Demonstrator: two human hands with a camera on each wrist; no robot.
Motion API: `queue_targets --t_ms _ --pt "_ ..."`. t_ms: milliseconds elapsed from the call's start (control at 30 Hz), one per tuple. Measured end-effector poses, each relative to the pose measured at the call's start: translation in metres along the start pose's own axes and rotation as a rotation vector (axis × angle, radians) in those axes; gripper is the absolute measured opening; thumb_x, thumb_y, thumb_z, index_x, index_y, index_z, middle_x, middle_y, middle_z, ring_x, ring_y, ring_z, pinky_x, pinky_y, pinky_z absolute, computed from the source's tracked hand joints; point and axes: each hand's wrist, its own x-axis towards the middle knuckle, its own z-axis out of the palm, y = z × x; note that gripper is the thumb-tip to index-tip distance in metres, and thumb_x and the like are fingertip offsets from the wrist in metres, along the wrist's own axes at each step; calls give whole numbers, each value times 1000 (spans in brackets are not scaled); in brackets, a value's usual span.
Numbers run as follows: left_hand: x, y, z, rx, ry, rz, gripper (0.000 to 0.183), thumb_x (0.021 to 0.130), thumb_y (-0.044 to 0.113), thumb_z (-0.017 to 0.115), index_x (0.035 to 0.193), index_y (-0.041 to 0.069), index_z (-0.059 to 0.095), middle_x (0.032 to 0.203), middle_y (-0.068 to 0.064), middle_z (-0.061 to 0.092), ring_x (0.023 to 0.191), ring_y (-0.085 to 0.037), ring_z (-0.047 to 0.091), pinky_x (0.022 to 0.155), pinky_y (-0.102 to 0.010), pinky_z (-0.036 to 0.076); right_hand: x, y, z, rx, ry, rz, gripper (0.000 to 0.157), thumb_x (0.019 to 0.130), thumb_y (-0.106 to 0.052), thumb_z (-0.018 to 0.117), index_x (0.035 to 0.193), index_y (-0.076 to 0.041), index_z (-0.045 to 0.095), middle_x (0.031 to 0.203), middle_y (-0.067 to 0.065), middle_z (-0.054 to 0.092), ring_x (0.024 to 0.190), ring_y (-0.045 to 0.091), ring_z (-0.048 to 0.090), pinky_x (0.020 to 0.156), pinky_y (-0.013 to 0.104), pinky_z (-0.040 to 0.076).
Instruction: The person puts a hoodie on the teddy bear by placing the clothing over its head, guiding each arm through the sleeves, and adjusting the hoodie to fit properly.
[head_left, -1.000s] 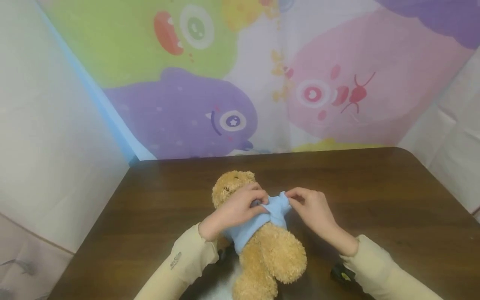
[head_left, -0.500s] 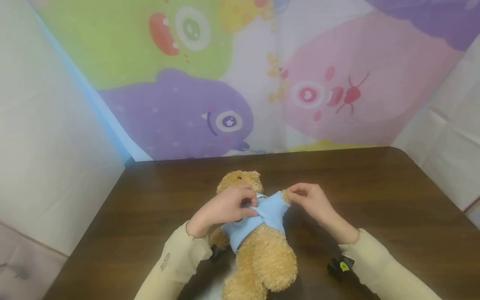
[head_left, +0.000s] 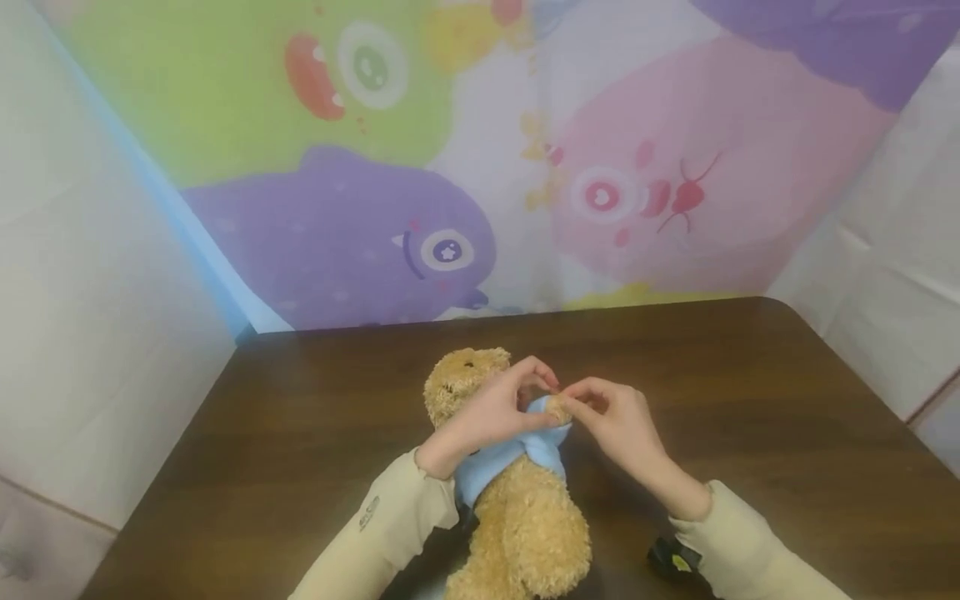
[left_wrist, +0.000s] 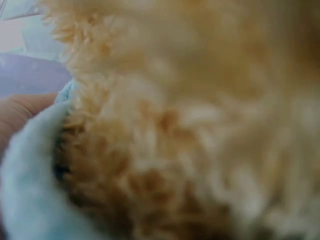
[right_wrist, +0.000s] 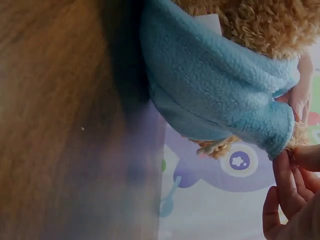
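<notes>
A fuzzy tan teddy bear [head_left: 543, 533] in a light blue fleece shirt [head_left: 487, 471] lies on the table, head at the far end. My left hand [head_left: 487, 412] reaches across its chest, thumb and fingers curled round the shirt's sleeve [head_left: 537, 406]. In the head view this hand covers part of the bear's face and shirt. At the sleeve's opening my right hand [head_left: 618, 425] pinches the bear's furry paw [head_left: 557, 410]. The right wrist view shows fingertips [right_wrist: 282, 167] at the cuff [right_wrist: 283, 132]. Blurred fur [left_wrist: 150, 150] fills most of the left wrist view.
The dark wooden table [head_left: 337, 392] has a rounded far right corner. Behind it hangs a cartoon-printed backdrop [head_left: 352, 242], with pale cloth walls [head_left: 112, 292] at the sides. A black wrist device [head_left: 671, 557] shows by my right sleeve.
My left hand has moved right from the shirt's chest to the sleeve, near my right hand. The paw has come out at the cuff, and my right hand has moved slightly inward with it.
</notes>
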Motion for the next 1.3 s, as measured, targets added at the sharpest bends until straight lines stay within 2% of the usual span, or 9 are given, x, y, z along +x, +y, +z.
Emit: queue_targets --t_ms 300,500,633,700,800,900,1000,1167,1300 --pt "-6 -4 -2 24 -37 -1 26 72 36 64 91 27 49 94 14 54 89 -4 49 74 -25 39 3 -5 -1 152 -77 83 11 76 -22 63 78 -11 64 78 -1 64 74 11 60 65 27 47" --pt "-5 -6 -2 254 -33 46 23 70 33 63 77 19 45 63 8 42 59 -6 40 53 -19 33 10 -1 -10 301 -86 209 18 78 -17 61 85 0 62 87 11 63 80 13 59 70 28 46" --pt "-6 -8 -2 399 11 -9 25 69 37 63 72 20 46 59 8 43 60 -9 38 52 -21 31 12 6 -11 351 -93 251 22 79 -15 60 88 5 60 89 17 61 79 11 59 68 24 46" --pt "-6 -11 0 423 30 -44 22 70 40 61 74 22 49 64 10 48 65 -10 41 56 -22 33 11 10 -10 316 -106 254 23 79 -16 59 89 5 60 89 16 61 79 12 59 68 24 45" --pt "-7 -13 3 430 32 -31 22 77 41 54 84 21 55 79 10 56 78 -11 45 67 -26 36 10 17 -9 205 -125 225 20 79 -19 59 87 -1 62 88 12 62 80 15 58 69 28 45" --pt "-13 -12 1 384 26 14 25 83 37 49 98 18 56 97 7 56 90 -12 46 78 -28 37 10 22 -10 78 -133 168 16 80 -22 58 85 -8 62 86 6 63 80 18 59 68 32 45" --pt "-28 -9 -6 312 40 30 27 84 33 50 105 17 54 103 5 52 93 -11 46 79 -28 38 9 25 -14 -22 -153 124 12 81 -22 57 85 -12 61 85 2 63 78 18 59 68 34 45" --pt "-67 -4 -15 299 86 -70 24 77 41 56 90 22 52 78 9 49 66 -6 46 58 -22 39 6 24 -25 -140 -227 102 8 80 -18 56 86 -14 59 84 1 61 76 16 56 63 32 43" --pt "-93 -5 -11 362 -8 -159 28 73 47 57 75 21 46 56 11 43 46 -2 38 44 -19 33 3 13 -29 -305 -204 -11 9 77 -12 58 86 -12 58 83 1 59 69 16 55 59 32 42"
